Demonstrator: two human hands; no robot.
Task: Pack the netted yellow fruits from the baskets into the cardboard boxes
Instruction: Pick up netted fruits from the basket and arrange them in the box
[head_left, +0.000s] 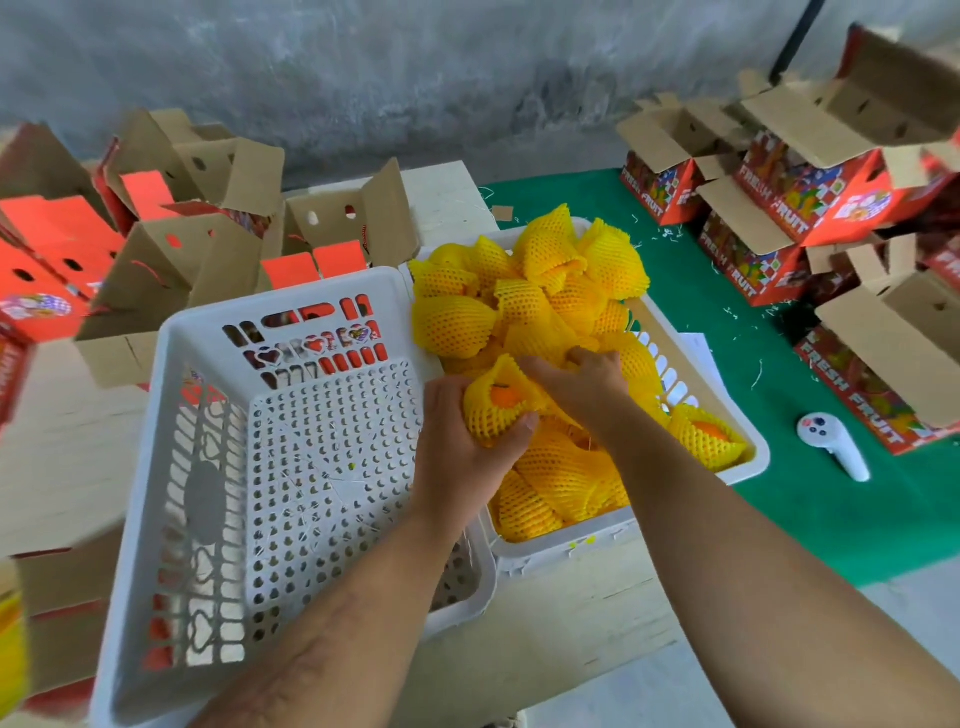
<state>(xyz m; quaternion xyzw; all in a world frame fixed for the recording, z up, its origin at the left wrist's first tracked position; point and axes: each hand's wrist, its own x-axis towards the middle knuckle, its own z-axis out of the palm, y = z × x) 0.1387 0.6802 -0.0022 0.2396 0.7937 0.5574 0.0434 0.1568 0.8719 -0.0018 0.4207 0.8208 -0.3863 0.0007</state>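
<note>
Left hand (467, 441) grips one netted fruit (496, 405); right hand (582, 384) closes on the pile; lift each clear of neighbouring nets.

Even daylight, softened at the edges

The scene is lit brightly and evenly, with only faint shadows cast. Motion blur is seen on the cardboard boxes (883, 88) at the corners, straight lines are bent by wide-angle distortion, and slight softness is noted throughout.
</note>
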